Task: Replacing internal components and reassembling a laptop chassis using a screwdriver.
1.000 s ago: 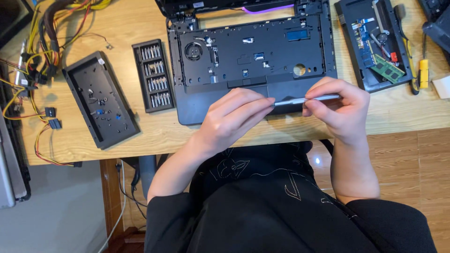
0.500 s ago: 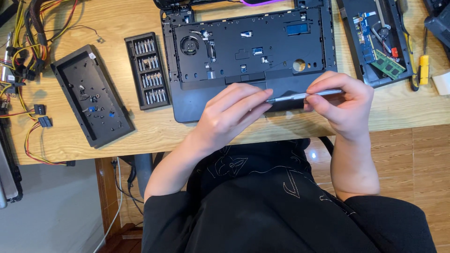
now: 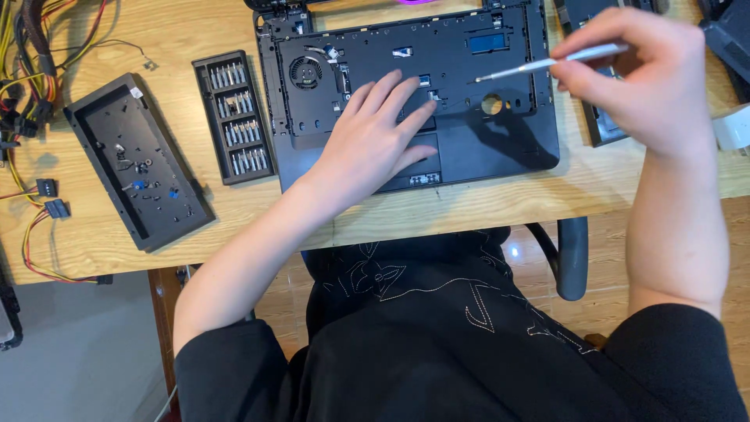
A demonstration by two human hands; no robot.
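Wood desk [image 3: 156,31]: left hand [image 3: 375,141] flat, fingers apart, on laptop base [image 3: 508,148]; right hand [image 3: 648,78] fingers pinch screwdriver [image 3: 547,62].

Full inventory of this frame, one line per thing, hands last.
laptop base: 1, dark grey, keyboard removed, centre of table, fan at its upper left
screwdriver: 1, silver, tip over the laptop base
bit set: 1, black case with silver bits, left of the laptop base
tray: 1, black, holds small screws and parts, far left
cables: bundle, yellow, red and black, left edge
table: 1, light wood
chair armrest: 1, black, below the table edge
white block: 1, right edge, partly cut off
left hand: flat on the laptop base, holding nothing
right hand: grip closed on the screwdriver
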